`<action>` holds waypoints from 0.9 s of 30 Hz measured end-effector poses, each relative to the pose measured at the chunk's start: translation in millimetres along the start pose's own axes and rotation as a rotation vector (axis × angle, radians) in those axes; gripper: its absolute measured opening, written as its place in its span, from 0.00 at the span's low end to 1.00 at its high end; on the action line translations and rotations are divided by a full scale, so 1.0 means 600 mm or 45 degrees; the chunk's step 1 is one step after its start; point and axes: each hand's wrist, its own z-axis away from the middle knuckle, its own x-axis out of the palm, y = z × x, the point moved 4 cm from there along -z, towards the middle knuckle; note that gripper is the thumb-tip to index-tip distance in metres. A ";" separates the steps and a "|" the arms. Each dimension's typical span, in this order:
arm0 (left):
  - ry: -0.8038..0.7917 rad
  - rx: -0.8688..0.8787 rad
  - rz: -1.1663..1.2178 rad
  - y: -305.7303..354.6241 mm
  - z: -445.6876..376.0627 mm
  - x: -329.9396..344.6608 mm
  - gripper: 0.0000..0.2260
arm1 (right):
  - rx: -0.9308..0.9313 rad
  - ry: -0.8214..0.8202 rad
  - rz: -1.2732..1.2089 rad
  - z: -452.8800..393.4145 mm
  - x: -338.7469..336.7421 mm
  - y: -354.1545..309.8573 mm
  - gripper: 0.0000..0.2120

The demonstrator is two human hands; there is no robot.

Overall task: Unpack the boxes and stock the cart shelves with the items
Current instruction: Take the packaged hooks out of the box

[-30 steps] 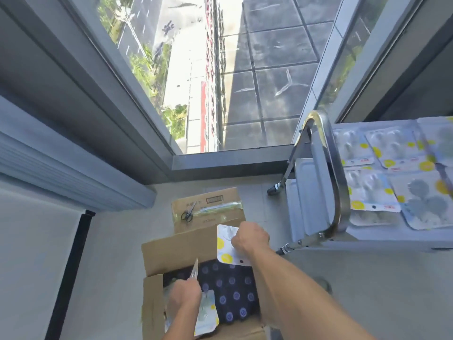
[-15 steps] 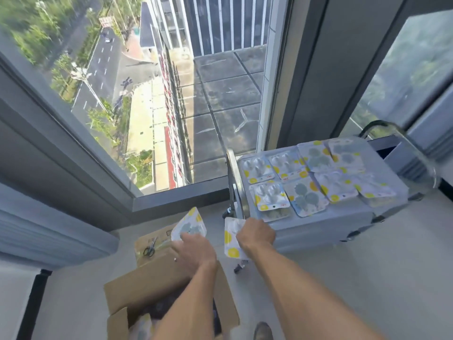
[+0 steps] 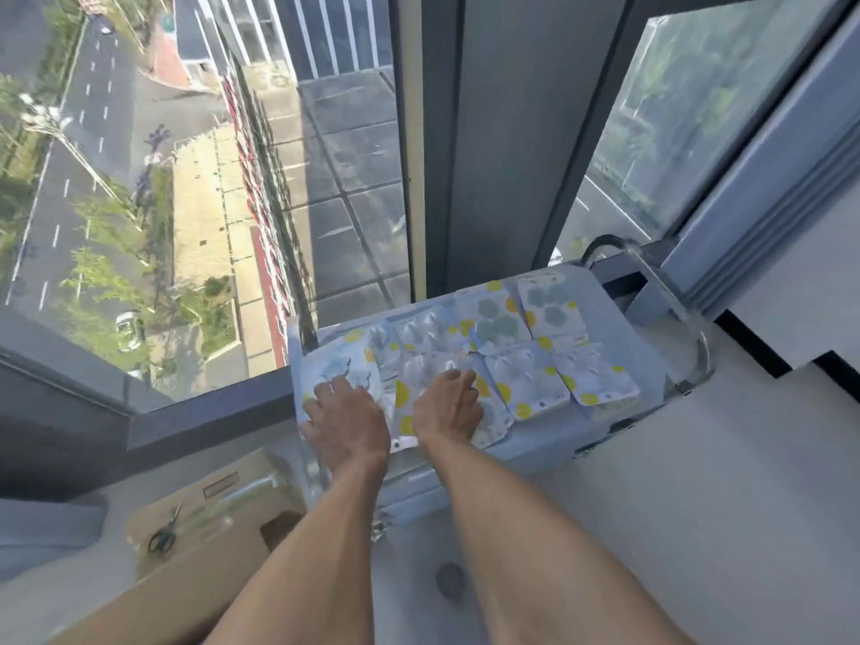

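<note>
Packs [image 3: 488, 351] now cover cart [image 3: 651, 365] top; left hand [image 3: 346, 418] and right hand [image 3: 449, 405], earlier gripping packs mid-air, press them flat, grip loose.

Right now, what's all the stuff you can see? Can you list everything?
Packs: about nine, white with yellow dots and clear blisters, lying flat on the cart's top shelf, some overlapping.
Cart: one, pale blue-grey with a metal handle at each end, by the window.
Box: one, brown cardboard, on the floor left of the cart.
Scissors: one pair, dark, lying on the box.
Window: large glass, dark grey frame, looking down on a street, trees and rooftops.
Floor: pale grey, under the cart and box.
Left hand: one, fingers spread flat on the leftmost pack.
Right hand: one, fingers flat on the pack beside it.
</note>
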 end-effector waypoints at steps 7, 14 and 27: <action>0.031 -0.166 0.001 0.099 -0.145 0.056 0.15 | -0.065 -0.038 0.041 -0.219 0.052 -0.038 0.13; 0.005 -0.206 -0.113 0.103 -0.221 0.118 0.14 | -0.007 -0.027 -0.024 -0.312 0.117 -0.074 0.10; -0.502 -0.373 -0.276 0.117 -0.216 0.196 0.13 | -0.070 -0.219 0.050 -0.357 0.105 -0.079 0.13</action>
